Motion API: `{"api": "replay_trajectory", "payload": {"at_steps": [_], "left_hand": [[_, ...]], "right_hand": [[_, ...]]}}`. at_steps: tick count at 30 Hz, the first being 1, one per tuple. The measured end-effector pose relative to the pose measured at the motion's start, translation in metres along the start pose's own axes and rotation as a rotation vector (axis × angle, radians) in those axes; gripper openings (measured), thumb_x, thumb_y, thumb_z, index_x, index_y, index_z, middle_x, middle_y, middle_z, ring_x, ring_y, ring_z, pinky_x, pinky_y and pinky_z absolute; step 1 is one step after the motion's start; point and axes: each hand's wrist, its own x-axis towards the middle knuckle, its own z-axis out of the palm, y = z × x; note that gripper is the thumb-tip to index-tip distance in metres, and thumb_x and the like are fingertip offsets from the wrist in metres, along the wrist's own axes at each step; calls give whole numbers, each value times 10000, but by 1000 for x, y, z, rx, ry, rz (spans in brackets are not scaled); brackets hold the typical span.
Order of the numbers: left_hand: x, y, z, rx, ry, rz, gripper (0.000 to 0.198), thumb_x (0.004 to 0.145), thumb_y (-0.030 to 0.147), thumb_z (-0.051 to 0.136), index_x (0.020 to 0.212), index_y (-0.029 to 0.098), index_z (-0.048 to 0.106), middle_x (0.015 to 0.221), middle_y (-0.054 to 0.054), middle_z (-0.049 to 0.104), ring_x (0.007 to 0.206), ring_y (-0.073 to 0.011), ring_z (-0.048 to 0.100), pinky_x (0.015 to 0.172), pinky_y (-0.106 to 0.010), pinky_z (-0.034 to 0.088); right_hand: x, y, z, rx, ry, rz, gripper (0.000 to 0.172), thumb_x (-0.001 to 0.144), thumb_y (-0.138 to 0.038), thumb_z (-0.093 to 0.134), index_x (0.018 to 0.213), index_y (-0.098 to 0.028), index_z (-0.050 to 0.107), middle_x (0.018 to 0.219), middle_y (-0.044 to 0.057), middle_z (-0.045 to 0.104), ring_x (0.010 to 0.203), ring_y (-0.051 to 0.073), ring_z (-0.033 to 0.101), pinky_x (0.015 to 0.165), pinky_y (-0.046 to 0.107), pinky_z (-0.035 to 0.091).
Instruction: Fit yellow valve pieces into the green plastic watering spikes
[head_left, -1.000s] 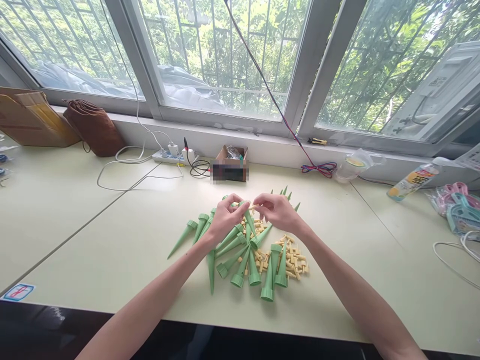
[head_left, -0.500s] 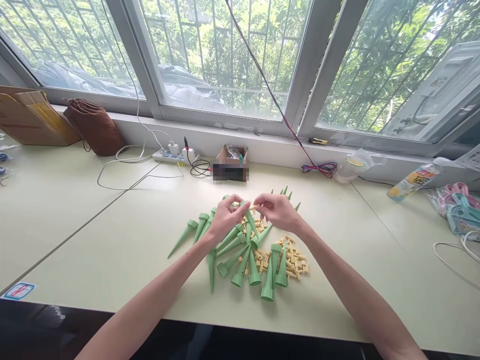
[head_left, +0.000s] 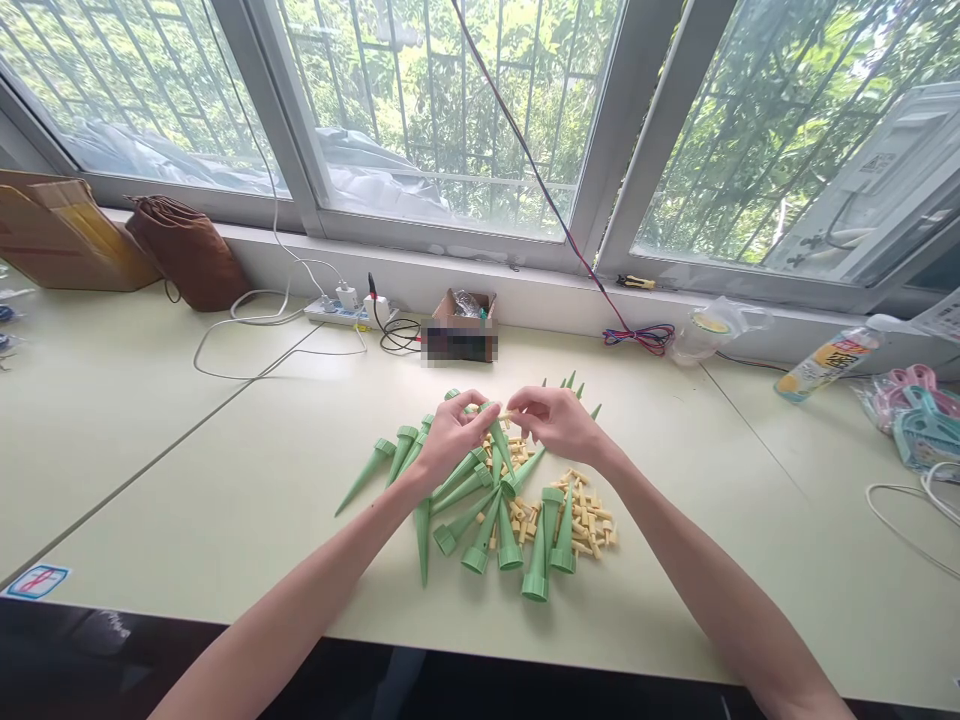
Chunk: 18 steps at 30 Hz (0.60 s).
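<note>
My left hand (head_left: 459, 428) is closed around the capped top of a green plant watering spike (head_left: 501, 446), whose point slants down to the right. Close beside it, my right hand (head_left: 553, 418) pinches a small yellow plastic valve (head_left: 505, 417) at the spike's head; the fingers cover part of it, and I cannot tell how far it sits in the spike. Below both hands lie several more green spikes (head_left: 463, 488), pointing in various directions. Among them is a loose heap of yellow valves (head_left: 592, 515).
On the pale table (head_left: 225, 520), a power strip (head_left: 346, 312) with cables and a small open box (head_left: 461, 325) stand at the back. A brown pouch (head_left: 187, 255) and a cardboard box (head_left: 67, 235) are at the left. A bottle (head_left: 829, 360) and bagged clips (head_left: 926, 420) lie right.
Hardly anything differs. Both hands stay at the spike's head with the valve, and the piles on the table look the same.
</note>
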Motion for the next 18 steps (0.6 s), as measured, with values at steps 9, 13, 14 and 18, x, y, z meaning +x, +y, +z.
{"api": "replay_trajectory", "payload": {"at_steps": [9, 13, 14, 18], "left_hand": [[1, -5, -3, -43, -25, -16, 325, 789, 483, 701, 813, 173, 606, 491, 86, 327, 428, -55, 264, 441, -206, 188], [2, -5, -3, -79, -40, -30, 324, 780, 473, 715, 776, 170, 600, 492, 84, 329, 428, -51, 262, 441, -204, 187], [3, -6, -3, -92, -45, -33, 324, 779, 469, 718, 766, 168, 597, 499, 81, 339, 430, -48, 260, 442, -203, 187], [3, -6, -3, -133, -66, -30, 328, 790, 460, 714, 749, 157, 596, 542, 62, 395, 441, -42, 260, 446, -209, 190]], "right_hand": [[0, 0, 1, 6, 0, -6, 109, 878, -281, 607, 914, -188, 652, 756, 17, 661, 590, 125, 627, 528, 232, 487], [0, -1, 1, 26, -11, 2, 136, 876, -309, 615, 915, -184, 652, 758, 20, 662, 588, 126, 625, 532, 236, 496], [0, -1, 1, 29, -12, 4, 139, 875, -312, 617, 915, -183, 652, 759, 20, 661, 587, 126, 623, 531, 235, 496], [0, -2, 2, 41, -15, 3, 134, 873, -306, 621, 917, -183, 652, 757, 17, 654, 586, 122, 619, 532, 232, 498]]}}
